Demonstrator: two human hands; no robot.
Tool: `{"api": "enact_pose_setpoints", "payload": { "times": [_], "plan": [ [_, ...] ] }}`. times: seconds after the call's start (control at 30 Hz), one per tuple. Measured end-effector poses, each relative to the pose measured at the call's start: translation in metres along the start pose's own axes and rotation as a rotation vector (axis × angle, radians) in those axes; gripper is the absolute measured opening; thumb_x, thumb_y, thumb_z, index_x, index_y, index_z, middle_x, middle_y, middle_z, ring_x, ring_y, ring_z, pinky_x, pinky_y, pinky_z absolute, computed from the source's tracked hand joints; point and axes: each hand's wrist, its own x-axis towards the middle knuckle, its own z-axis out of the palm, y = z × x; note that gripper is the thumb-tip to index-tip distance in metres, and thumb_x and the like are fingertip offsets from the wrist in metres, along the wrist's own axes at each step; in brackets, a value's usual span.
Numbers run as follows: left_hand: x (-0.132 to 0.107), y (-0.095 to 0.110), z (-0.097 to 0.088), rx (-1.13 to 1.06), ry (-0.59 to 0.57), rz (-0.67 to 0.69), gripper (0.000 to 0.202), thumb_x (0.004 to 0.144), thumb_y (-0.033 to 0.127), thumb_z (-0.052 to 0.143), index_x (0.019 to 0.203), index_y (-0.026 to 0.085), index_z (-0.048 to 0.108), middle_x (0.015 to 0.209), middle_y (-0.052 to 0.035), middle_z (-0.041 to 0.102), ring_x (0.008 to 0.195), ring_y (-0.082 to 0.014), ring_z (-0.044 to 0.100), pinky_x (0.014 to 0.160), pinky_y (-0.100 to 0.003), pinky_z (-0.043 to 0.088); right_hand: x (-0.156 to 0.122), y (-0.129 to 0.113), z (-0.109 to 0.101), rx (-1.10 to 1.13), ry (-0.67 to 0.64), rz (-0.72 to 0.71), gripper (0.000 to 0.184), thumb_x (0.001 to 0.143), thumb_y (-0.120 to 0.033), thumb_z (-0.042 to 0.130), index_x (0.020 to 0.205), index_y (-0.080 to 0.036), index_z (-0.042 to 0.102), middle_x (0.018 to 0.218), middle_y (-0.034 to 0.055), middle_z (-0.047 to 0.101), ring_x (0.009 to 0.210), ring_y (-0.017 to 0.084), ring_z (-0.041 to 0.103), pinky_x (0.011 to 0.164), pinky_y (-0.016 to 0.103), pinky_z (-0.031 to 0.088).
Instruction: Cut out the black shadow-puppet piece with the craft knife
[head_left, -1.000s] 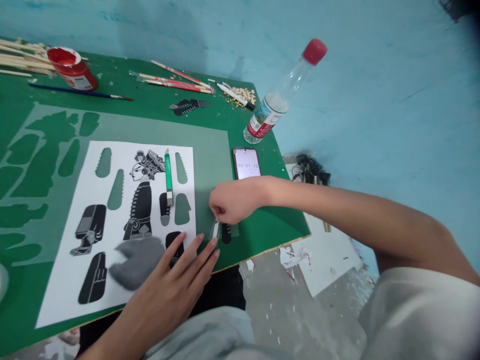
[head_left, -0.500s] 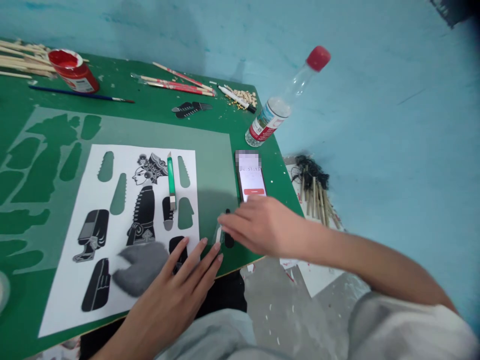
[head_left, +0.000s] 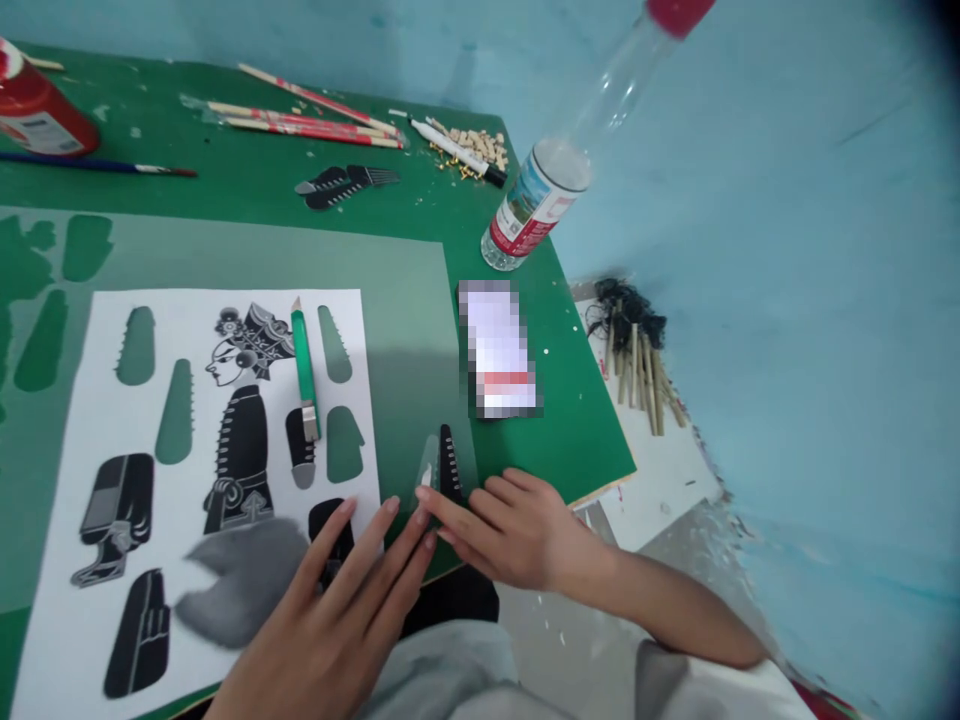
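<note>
My left hand [head_left: 337, 590] lies flat, palm down, over the lower right of a white printed sheet [head_left: 187, 480], its fingers spread and its fingertips reaching past the paper's edge. The sheet carries black-and-grey printed figure parts and cut-out holes. Beside those fingertips, my right hand [head_left: 510, 530] has its fingers curled, with the index fingertip at the lower end of a small translucent cut piece [head_left: 428, 452]. What its fingers pinch, if anything, is hidden. A narrow black toothed piece [head_left: 448, 462] lies just right of it. A green craft knife [head_left: 302, 355] rests across the printed sheet.
A phone [head_left: 499, 350] lies near the table's right side, with a tilted-looking water bottle [head_left: 532, 205] behind it. Along the back are chopsticks [head_left: 315, 128], a marker [head_left: 457, 150], black cut pieces [head_left: 341, 185], a brush [head_left: 97, 165] and a red paint jar [head_left: 45, 110].
The view has shifted, so the table things appear further left. My right hand has come down and nearer my body, uncovering more of the black toothed piece. My left hand stays flat.
</note>
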Motion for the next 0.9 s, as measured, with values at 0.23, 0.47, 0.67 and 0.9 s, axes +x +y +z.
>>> {"api": "enact_pose_setpoints", "payload": {
  "times": [0.23,0.47,0.67,0.9],
  "plan": [
    [0.003,-0.001,-0.005,-0.012,-0.002,-0.017,0.049,0.108,0.026,0.045,0.151,0.009,0.058,0.166,-0.0151,0.052,0.168,-0.0377,0.016,0.138,-0.062,0.005,-0.002,0.002,0.005,0.015,-0.027,0.018,0.039,0.112,-0.029,0.048,0.14,-0.011,0.071,0.066,-0.0026,0.061,0.058,0.015,0.05,0.057,0.036,0.033],
    [0.001,0.005,-0.001,-0.043,0.001,-0.053,0.049,0.105,0.029,0.053,0.151,0.014,0.06,0.165,-0.0126,0.055,0.168,-0.0359,0.017,0.138,-0.063,0.006,0.0,0.002,0.007,0.019,-0.047,0.013,0.04,0.11,-0.028,0.052,0.141,-0.008,0.069,0.066,-0.0021,0.062,0.057,0.016,0.052,0.054,0.036,0.034],
    [0.004,0.017,0.009,0.057,0.022,-0.047,0.055,0.103,0.03,0.061,0.148,0.001,0.058,0.157,-0.0236,0.059,0.167,-0.038,0.019,0.138,-0.063,0.01,0.0,0.002,0.01,0.033,-0.015,0.007,0.04,0.11,-0.027,0.05,0.138,-0.005,0.07,0.066,-0.0013,0.063,0.057,0.016,0.053,0.054,0.036,0.036],
    [-0.003,0.017,0.013,0.061,-0.085,-0.04,0.063,0.099,0.021,0.05,0.158,-0.001,0.047,0.168,-0.0241,0.045,0.167,-0.0397,0.019,0.138,-0.06,0.009,0.001,0.004,0.013,0.087,0.044,0.042,0.04,0.108,-0.026,0.051,0.138,-0.006,0.069,0.066,-0.0016,0.064,0.056,0.016,0.053,0.053,0.037,0.036]
  ]
}}
